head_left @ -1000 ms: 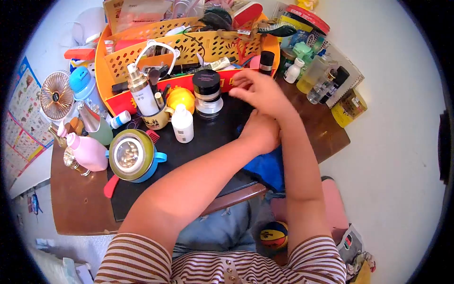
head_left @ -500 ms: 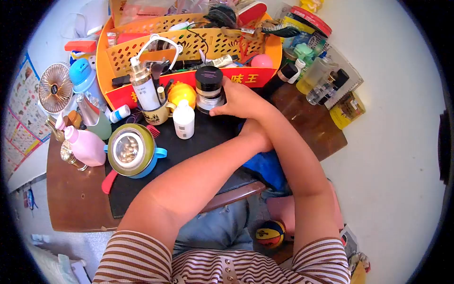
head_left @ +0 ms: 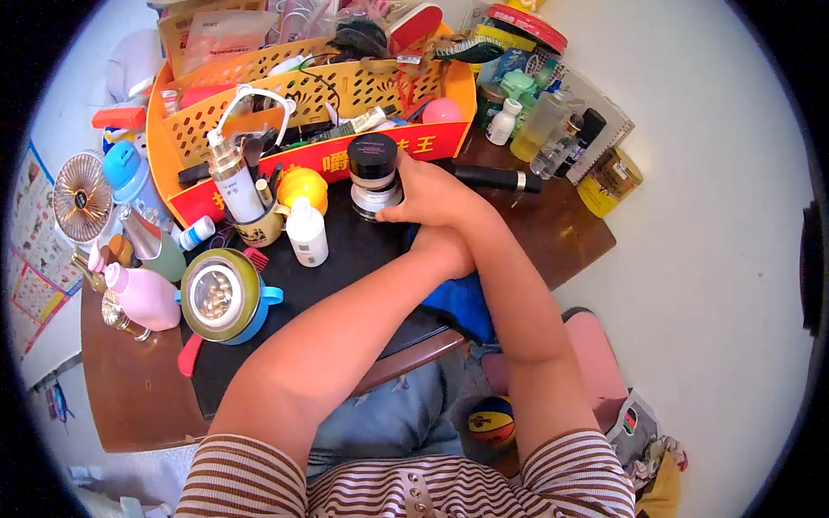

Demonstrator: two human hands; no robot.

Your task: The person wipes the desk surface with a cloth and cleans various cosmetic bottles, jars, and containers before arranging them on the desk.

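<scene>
Two stacked cosmetic jars stand on the black mat: a black-lidded jar [head_left: 372, 158] above a clear and whitish jar [head_left: 373, 200]. My right hand [head_left: 432, 192] wraps around their right side, with the thumb at the lower jar; its other fingers are mostly hidden behind them. Crossing under my right wrist, my left hand [head_left: 442, 248] rests over a blue cloth [head_left: 464, 304] at the table edge. Its fingers are hidden. A white bottle [head_left: 306, 233] stands left of the jars, and a black cylinder [head_left: 496, 178] lies beyond my right hand.
An orange basket [head_left: 194, 129] full of small items spans the back. On the left are a pump bottle in a mug [head_left: 259, 229], a pink bottle [head_left: 145, 298], a blue-handled pot [head_left: 250, 324] and a fan [head_left: 82, 198]. Bottles and a yellow tin [head_left: 610, 183] stand at right.
The view has shifted, so the table's things appear further left. The black cylinder, tilted upward before, now lies nearly level. My right hand stays at the jars, and my arms remain crossed.
</scene>
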